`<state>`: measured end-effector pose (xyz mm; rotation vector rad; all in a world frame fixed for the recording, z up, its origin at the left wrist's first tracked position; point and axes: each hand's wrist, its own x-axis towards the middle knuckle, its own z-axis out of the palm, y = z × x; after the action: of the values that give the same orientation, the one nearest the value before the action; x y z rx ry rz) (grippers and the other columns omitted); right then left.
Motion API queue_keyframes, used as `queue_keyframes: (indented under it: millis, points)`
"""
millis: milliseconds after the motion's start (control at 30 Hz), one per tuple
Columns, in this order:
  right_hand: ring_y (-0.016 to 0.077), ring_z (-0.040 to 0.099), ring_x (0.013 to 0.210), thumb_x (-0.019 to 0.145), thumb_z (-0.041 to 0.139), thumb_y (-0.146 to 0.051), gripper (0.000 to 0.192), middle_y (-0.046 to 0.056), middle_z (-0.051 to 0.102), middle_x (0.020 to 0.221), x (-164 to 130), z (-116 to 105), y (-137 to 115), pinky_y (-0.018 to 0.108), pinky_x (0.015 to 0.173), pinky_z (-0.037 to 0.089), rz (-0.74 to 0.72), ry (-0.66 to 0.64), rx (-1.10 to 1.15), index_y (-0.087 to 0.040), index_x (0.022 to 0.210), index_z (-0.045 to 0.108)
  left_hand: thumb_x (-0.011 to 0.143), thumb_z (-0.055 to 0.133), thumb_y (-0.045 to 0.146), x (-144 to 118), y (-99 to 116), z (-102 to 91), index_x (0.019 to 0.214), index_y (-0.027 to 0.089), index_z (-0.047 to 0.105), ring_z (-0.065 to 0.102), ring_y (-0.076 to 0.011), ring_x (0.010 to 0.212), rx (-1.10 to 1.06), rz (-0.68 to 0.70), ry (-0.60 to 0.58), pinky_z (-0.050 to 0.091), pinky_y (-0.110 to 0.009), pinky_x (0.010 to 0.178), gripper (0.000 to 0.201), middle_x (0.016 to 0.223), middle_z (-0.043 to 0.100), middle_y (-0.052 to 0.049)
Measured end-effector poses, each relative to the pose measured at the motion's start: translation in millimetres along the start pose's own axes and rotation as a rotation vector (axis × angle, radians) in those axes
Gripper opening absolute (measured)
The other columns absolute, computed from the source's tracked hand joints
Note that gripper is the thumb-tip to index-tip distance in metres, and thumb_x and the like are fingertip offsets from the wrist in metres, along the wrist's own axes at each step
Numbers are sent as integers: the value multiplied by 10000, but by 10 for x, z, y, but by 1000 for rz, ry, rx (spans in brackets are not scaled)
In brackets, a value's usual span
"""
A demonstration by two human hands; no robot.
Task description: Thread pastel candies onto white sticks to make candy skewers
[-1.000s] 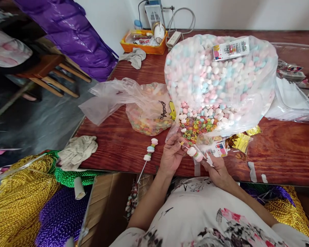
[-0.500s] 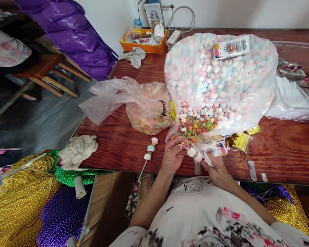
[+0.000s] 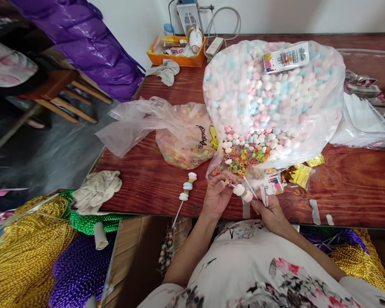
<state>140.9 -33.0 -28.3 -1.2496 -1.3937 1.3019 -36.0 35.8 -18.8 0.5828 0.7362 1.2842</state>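
My left hand (image 3: pixel 218 194) is closed, pinching what looks like a small yellow ring candy (image 3: pixel 226 182) by the tip of a candy skewer. That candy skewer (image 3: pixel 244 193) carries white and pink puffy sweets with a green piece between them. My right hand (image 3: pixel 270 210) is closed around the skewer's lower end and several thin white sticks (image 3: pixel 263 197), which fan upward. Just beyond both hands, loose ring candies (image 3: pixel 244 160) and pastel sweets (image 3: pixel 259 137) spill at the mouth of a big clear bag (image 3: pixel 276 94). Left of my hands lies another loaded skewer (image 3: pixel 188 186).
A knotted bag of ring candies (image 3: pixel 182 145) sits left of the big bag. Rags (image 3: pixel 98 188), an orange tray (image 3: pixel 179 58) and gold foil ties (image 3: pixel 300 176) lie on the wooden table (image 3: pixel 137 179). Bead strands (image 3: pixel 25 248) are heaped below left. A person sits far left.
The white sticks in my right hand have shifted and now fan out more upright. My left hand has barely moved. The whole view has shifted slightly.
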Motion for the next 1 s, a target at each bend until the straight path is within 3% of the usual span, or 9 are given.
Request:
queue_keyframes:
  millis: [233,500,600,700,767,833,933,1000]
  points:
    - [122,419,591,969,484,-225,221,-32,520,664,25,-84,-54,253,588,344,-154,-45,-159,-200,778,592,593,927,329,-26,-22,11,708,201,783,622,-139,763,64,-82,-61,506,-266,681,225,851,662,-26]
    - [123,386,615,971,524,-247,237,-37,450,647,66,-83,24,259,607,346,-159,96,-65,-199,740,552,618,918,360,-78,-229,143,772,238,806,659,-158,723,20,-187,-57,560,-336,773,226,801,731,-22]
    - [116,372,593,977,532,-258,264,-39,448,633,75,-75,25,259,594,339,-189,131,-23,-196,722,558,647,905,370,-31,-199,194,802,235,810,677,-170,783,118,-167,-106,550,-339,831,226,812,747,-27]
    - [115,363,572,972,569,-320,300,-40,434,609,93,-147,22,261,558,315,-147,219,43,-195,699,570,721,850,443,202,-33,275,857,190,809,674,-176,780,363,-187,-266,533,-306,780,290,815,753,-55]
    - [113,351,553,952,610,-362,275,-45,421,597,121,-271,14,261,529,293,-90,346,140,-198,731,600,836,712,542,483,102,374,918,165,800,657,-173,733,537,-159,-373,521,-294,699,396,831,748,-78]
    - [107,330,528,920,656,-390,270,-54,400,582,154,-443,0,259,503,268,-47,486,264,-202,736,596,929,575,530,821,191,503,994,175,786,647,-177,742,752,37,-377,525,-306,704,418,869,736,-81]
    - [96,311,502,875,705,-416,311,-63,373,562,161,-681,-10,258,480,241,-19,621,361,-203,703,558,913,591,306,1290,175,685,987,194,783,637,-218,877,1333,403,-423,518,-352,828,234,920,700,-87]
    - [97,327,510,881,701,-409,302,-60,388,564,119,-758,13,261,490,252,-22,629,319,-199,713,564,874,587,192,1498,91,748,966,188,781,626,-254,943,1659,469,-471,505,-377,846,215,936,676,-107]
